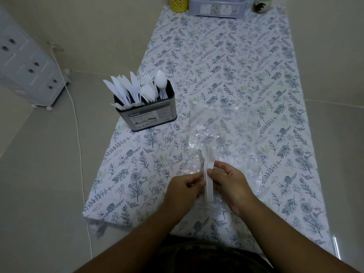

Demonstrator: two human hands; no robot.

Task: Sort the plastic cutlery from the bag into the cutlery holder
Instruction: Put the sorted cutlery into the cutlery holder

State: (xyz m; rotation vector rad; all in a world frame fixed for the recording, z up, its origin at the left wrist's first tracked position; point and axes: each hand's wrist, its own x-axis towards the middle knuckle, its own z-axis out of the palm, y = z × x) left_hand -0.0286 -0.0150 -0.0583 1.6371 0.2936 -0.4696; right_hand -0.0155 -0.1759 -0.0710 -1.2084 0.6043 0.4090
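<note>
A small bunch of white plastic spoons (207, 160) stands upright between my hands over the near part of the table. My left hand (184, 187) pinches the handles from the left and my right hand (229, 179) grips them from the right. A clear plastic bag (232, 134) lies flat and crumpled on the floral tablecloth just beyond and under my hands. The metal cutlery holder (149, 113) stands at the table's left edge, with white knives (123, 89) on its left, forks (146, 87) in the middle and spoons (161, 80) on its right.
A floral tablecloth (246, 62) covers the long table. At the far end stand a yellow cup (178, 3), a grey plastic box (217, 7) and a small jar (262, 4). A white drawer unit (27, 66) and a cable (76, 123) are on the floor at left.
</note>
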